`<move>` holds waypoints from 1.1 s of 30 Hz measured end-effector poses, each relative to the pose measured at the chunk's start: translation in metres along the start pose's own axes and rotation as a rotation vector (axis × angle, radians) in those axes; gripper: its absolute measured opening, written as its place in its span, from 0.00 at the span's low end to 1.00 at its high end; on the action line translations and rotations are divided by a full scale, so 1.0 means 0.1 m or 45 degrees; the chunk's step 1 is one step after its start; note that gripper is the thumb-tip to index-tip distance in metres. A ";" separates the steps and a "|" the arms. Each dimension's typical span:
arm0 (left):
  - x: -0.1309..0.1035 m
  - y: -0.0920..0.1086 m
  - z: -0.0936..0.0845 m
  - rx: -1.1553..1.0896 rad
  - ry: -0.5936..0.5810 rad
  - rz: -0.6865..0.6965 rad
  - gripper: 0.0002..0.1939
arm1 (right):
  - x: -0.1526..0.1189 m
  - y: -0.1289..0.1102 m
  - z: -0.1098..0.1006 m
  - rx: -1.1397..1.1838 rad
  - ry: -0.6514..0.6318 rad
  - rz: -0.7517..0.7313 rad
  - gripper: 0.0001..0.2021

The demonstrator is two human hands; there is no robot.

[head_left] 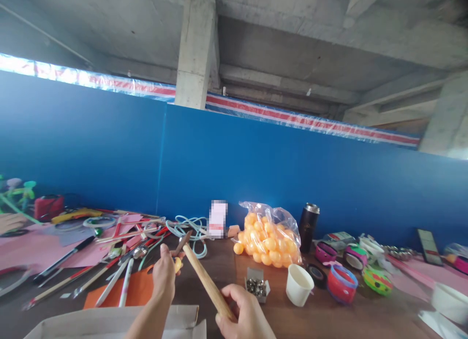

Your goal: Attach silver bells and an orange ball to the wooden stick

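My right hand is closed round the lower end of a pale wooden stick, which slants up and to the left. My left hand is closed beside the stick's upper end, with a small yellow-orange piece at its fingers. A brown pointed piece shows just above those fingers; whether it touches the stick or the hand is unclear. To the right of the stick stands a small open box of shiny metal bells.
Behind lies a clear bag of orange balls. A white paper cup, a black bottle and colourful round items are at right. Sticks, tubes and pink paper spread leftward. A cardboard box sits in front; a person's hand shows far left.
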State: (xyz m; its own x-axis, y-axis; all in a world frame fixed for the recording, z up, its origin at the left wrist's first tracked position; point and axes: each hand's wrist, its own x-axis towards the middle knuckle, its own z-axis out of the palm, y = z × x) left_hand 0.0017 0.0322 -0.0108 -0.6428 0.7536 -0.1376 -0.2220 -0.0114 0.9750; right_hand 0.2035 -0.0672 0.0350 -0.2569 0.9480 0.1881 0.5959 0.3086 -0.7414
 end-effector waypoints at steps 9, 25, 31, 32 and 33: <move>0.09 -0.11 -0.02 -0.126 0.020 -0.059 0.26 | 0.04 0.10 0.04 0.019 -0.006 0.070 0.10; 0.10 -0.13 0.02 -0.234 -0.068 -0.153 0.21 | 0.06 0.31 0.00 -0.336 0.286 0.193 0.10; -0.06 -0.06 0.10 -0.269 -0.347 -0.183 0.24 | 0.17 0.61 -0.39 -0.276 0.675 0.296 0.15; -0.11 -0.05 0.11 -0.274 -0.385 -0.178 0.24 | 0.18 0.66 -0.44 -0.289 0.692 0.329 0.15; -0.15 -0.04 0.12 -0.260 -0.447 -0.164 0.25 | 0.18 0.71 -0.48 -0.303 0.701 0.360 0.15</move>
State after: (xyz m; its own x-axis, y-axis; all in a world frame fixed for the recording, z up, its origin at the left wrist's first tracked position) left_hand 0.0213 0.0289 -0.0103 -0.3195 0.9350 -0.1539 -0.4477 -0.0058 0.8942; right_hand 0.2775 -0.0249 0.0169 0.3231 0.8771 0.3553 0.7511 -0.0093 -0.6601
